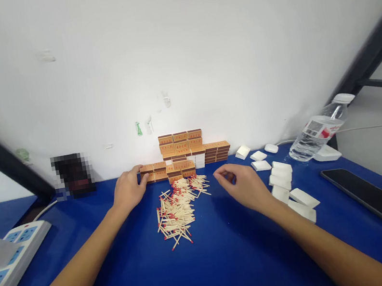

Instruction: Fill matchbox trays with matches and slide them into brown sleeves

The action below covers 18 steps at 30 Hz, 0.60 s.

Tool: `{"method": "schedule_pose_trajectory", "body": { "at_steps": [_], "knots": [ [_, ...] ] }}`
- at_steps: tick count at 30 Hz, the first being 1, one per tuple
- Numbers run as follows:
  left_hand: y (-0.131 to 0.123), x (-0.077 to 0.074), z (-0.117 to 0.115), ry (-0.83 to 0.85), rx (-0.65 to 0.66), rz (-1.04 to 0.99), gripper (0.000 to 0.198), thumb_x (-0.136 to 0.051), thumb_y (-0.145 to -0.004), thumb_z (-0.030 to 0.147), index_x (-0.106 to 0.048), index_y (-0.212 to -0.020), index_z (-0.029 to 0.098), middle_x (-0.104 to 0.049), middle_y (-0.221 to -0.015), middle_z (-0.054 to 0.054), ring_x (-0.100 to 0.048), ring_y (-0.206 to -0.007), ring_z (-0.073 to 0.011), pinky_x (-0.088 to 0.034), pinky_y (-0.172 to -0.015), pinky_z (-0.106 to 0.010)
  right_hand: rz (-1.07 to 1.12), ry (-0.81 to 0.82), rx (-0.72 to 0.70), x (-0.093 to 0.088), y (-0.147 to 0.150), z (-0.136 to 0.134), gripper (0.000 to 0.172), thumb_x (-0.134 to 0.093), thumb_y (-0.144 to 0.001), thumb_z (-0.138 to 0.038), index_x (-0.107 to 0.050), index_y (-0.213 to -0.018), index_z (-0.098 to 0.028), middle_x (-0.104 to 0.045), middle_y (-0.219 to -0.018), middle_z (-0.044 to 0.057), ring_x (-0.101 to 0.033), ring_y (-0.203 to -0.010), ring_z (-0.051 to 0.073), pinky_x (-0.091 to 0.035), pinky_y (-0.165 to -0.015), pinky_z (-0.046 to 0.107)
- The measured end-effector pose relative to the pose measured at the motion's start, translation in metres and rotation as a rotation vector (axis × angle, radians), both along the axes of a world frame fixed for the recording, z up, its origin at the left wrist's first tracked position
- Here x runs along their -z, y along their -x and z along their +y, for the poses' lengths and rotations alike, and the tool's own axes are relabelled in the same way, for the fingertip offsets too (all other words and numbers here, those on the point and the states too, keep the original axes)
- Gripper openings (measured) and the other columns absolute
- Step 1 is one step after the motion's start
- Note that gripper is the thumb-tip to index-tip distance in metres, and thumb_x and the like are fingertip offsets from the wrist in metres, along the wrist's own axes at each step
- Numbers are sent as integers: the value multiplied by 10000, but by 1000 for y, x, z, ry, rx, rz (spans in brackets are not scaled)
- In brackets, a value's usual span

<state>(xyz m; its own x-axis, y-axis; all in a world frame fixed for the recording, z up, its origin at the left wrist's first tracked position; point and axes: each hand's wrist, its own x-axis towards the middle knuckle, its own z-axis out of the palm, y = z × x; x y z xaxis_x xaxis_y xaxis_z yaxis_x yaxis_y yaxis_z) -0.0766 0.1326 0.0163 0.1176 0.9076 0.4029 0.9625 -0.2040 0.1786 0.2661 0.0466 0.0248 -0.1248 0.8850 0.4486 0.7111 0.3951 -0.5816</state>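
Orange-and-brown matchboxes [181, 147] are stacked in tiers against the wall, with white pieces among them. At the stack's left end, my left hand [128, 187] has its thumb and fingers against a low block of matchboxes [154, 172]. My right hand [241, 183] hovers right of the loose matches, its fingers curled and pinched together; anything between them is too small or hidden to see. Red-tipped matches [176, 209] lie in a heap in front of the stack. More matchboxes [217, 152] form a low row at the right end.
White matchbox trays [280, 177] are scattered right of my right hand. Beyond them a water bottle [320, 128] leans, tilted, and a phone [376, 197] lies flat. On the left sits a power strip [27, 238]. The white wall [176, 57] bounds the blue table [206, 277].
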Motion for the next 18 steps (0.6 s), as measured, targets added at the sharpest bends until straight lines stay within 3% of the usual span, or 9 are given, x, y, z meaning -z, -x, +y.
{"method": "schedule_pose_trajectory", "body": {
  "at_steps": [8,13,16,18],
  "knots": [
    [-14,1,-11,56,65,120,461,-395,-1039,364,-556,-1406,138,-733,-1250,-169,-681,-1161,-344,-500,-993,-452,-124,45,151,8,-21,21,253,-543,-951,-349,-734,-855,-214,-765,-785,36,-670,-656,192,-486,-636,302],
    [-16,-3,-13,21,85,136,443,-403,-1039,336,-564,-1392,123,-716,-1273,-198,-683,-1159,-365,-488,-1001,-486,-328,47,324,-12,-50,22,259,-536,-965,-339,-759,-940,-210,-788,-877,86,-713,-813,252,-463,-707,336],
    [-18,-8,-28,-51,111,141,422,-440,-1038,349,-575,-1385,149,-662,-1373,-200,-635,-1242,-377,-457,-1043,-521,-441,75,504,-23,-83,24,275,-543,-961,-333,-763,-1010,-177,-784,-946,155,-707,-857,317,-425,-693,376],
    [-21,-11,-41,-107,171,145,380,-451,-1047,338,-595,-1366,190,-656,-1403,-153,-624,-1258,-343,-452,-1054,-495,-502,115,557,-23,-101,28,277,-565,-952,-345,-771,-997,-165,-778,-968,171,-703,-885,338,-418,-688,384]
  ]
}}
